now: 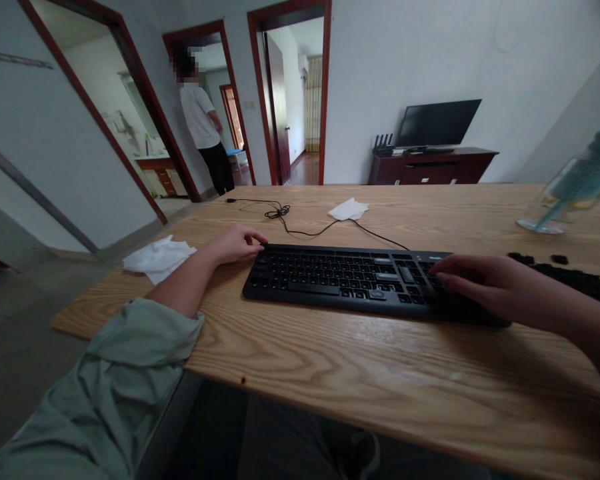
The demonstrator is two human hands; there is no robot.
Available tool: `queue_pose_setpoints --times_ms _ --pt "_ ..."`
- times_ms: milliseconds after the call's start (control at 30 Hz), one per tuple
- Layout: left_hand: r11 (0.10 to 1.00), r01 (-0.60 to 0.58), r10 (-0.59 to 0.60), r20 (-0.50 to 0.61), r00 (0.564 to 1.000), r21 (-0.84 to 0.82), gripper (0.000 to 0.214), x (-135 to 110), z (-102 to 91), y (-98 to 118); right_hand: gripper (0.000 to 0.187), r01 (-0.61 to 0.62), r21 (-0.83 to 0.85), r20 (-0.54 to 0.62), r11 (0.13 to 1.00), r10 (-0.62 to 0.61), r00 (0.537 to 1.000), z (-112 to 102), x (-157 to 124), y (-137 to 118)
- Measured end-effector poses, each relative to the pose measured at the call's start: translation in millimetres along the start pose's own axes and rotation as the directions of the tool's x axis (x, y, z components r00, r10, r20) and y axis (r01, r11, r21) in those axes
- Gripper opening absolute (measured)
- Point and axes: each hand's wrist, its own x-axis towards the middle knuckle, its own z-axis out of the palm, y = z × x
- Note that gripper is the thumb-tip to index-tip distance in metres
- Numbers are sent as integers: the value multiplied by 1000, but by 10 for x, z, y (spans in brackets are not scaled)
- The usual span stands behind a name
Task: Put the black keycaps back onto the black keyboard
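A black keyboard (325,272) lies across the wooden table in front of me. Many of its key positions look like bare sockets, while the space bar and a few wide keys still show caps. At its upper left corner my left hand (236,244) has thumb and index finger closed on the edge. Over the number pad on the right is my right hand (480,277), fingers drawn together and pointing down at the keys; whatever is between the fingertips is hidden. Behind my right forearm lies a pile of small black keycaps (575,279), partly covered by the arm.
Crumpled white tissue (157,257) lies by my left forearm, and another tissue (349,209) rests behind the keyboard near its coiled cable (277,212). A clear bottle (573,183) stands at the right. Beyond the table (300,353), a person (200,117) stands by a doorway.
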Motion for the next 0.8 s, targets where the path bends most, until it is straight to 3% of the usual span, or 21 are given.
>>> queue_pose_setpoints --times_ms 300,467,633,800 --pt "995 -88 93 83 992 -54 38 -26 -55 -25 41 14 6 11 1000 -14 1000 5 7 45" --pt "999 -45 47 76 996 -26 41 -29 -61 21 41 2 -6 8 1000 -2 1000 -7 -10 44" --pt "1000 15 -15 12 1000 10 47 -29 -61 94 41 -7 12 -209 1000 9 978 -51 -7 66" --pt "1000 26 -26 27 999 -12 51 -12 -38 66 36 -59 57 -460 997 78 885 -134 -40 23"
